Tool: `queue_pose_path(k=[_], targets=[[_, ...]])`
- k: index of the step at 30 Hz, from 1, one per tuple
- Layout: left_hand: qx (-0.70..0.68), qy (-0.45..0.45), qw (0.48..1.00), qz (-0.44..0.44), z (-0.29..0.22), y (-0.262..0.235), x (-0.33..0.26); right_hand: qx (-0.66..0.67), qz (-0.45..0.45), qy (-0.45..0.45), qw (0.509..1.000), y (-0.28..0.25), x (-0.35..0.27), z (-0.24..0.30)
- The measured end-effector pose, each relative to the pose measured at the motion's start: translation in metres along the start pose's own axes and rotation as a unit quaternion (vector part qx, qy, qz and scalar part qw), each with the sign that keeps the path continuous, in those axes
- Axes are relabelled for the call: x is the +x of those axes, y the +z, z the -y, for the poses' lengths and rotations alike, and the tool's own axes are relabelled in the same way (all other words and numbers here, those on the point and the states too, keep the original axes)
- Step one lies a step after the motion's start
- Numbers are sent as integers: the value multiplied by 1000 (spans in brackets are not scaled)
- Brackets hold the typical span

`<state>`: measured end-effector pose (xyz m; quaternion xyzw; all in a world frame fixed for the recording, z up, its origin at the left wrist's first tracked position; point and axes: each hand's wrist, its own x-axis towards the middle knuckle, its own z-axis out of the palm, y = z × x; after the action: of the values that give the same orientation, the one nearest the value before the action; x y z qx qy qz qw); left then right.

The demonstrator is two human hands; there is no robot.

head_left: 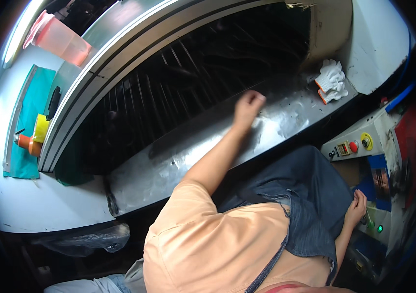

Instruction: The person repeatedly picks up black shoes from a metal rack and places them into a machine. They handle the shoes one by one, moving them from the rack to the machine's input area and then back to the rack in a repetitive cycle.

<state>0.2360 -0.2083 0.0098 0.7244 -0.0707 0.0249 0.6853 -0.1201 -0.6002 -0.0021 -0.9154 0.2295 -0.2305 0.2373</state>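
Note:
My left hand [248, 107] is closed, its thumb and fingers curled together over the shiny metal ledge [154, 168] of a machine. Whatever it may pinch is too small or too hidden to make out. Beyond it lies the dark machine opening [178, 73], with thin pale streaks or strands across it. Down at my right side, my right hand [356, 209] has its fingers loosely stretched out beside a machine panel. A green lit button [380, 228] sits just past it. I see nothing held in that hand.
White work gloves [331, 81] with orange cuffs lie on the ledge's right end. A control box [354, 145] with a red button stands at right. On the left are a pink-lidded plastic container [56, 39], a yellow tape roll [41, 128] and green cloth [25, 132].

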Motion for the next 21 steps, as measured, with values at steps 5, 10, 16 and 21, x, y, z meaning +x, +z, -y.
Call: queue_pose_path(k=[5, 10, 16, 21], targets=[[93, 33, 942, -322, 33, -170, 76, -19, 19, 0, 1000, -5, 6, -2], [174, -117, 888, -409, 27, -232, 138, -34, 32, 27, 999, -6, 4, -8], [515, -49, 821, -242, 48, -301, 202, -39, 33, 50, 997, -4, 17, 7], [565, -30, 803, -186, 64, -303, 244, -58, 15, 66, 996, -12, 8, 22]])
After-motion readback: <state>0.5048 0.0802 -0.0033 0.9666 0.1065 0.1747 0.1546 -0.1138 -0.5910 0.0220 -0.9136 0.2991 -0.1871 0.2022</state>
